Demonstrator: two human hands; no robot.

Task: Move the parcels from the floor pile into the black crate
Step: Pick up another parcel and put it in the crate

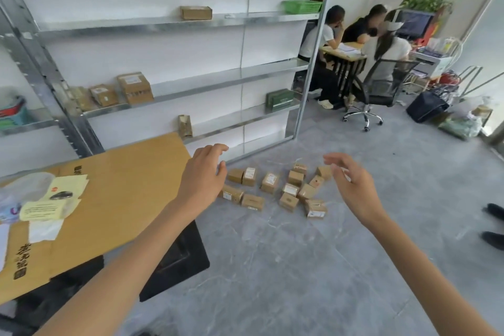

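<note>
On the floor (pixel 300 267), the parcels (pixel 275 188) are scattered in a loose pile. Over the pile's left edge the left hand (pixel 203 174) is held, over its right edge the right hand (pixel 354 185), fingers (pixel 215 148) relaxed and empty. Left of the pile, the black crate (pixel 177 259) is partly covered by cardboard (pixel 122 185).

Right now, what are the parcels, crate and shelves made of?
Parcels: brown cardboard, matte, with square folded edges.
Crate: black, probably moulded plastic, going by its faint sheen and stepped rim; it is mostly covered, so unsure.
Shelves: bare metal, likely galvanised steel, silvery-grey and dully reflective.
</note>
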